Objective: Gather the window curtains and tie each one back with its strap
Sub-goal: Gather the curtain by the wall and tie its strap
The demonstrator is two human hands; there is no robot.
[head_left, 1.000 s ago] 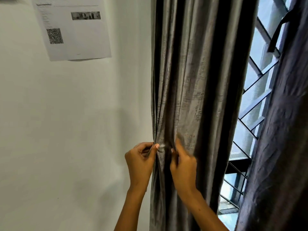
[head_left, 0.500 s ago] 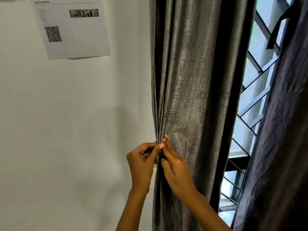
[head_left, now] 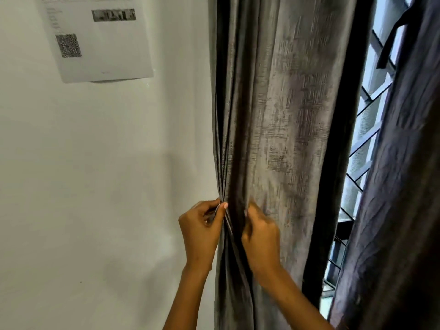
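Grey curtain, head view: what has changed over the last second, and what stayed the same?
The right hand shifted right again, off the left hand's thumb, fingers in the next fold of the grey curtain. The left hand still pinches the gathered pleats at the wall-side edge. The dark curtain and paper sheet are unchanged.

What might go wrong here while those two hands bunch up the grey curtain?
The left hand pinches only the thin edge pleats of the grey curtain, so they may slip free. The right hand has yet to gather the wide panel, which may fan back out. No strap shows near the hands, so one may have to let go.
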